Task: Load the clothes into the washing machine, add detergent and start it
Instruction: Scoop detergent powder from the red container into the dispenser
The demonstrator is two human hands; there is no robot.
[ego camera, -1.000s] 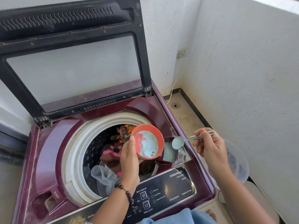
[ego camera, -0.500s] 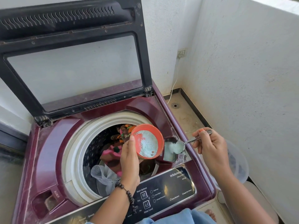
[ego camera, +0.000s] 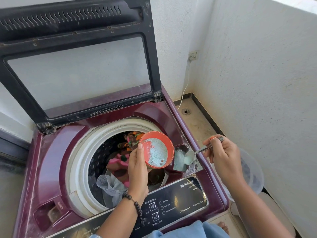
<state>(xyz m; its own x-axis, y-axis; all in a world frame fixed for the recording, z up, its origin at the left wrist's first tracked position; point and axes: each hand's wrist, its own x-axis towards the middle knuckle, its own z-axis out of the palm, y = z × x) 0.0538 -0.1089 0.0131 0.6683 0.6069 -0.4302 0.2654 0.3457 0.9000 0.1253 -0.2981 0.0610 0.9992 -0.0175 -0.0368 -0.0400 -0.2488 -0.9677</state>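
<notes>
on control panel point(ego camera: 176, 201): "whitemagic", "wash options", "water level".

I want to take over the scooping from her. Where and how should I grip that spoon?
Pinch the spoon by its slim metal handle near the far end, coming from the right, as the right hand does. The bowl end is tipped over the detergent compartment, so the handle alone is free.
</notes>
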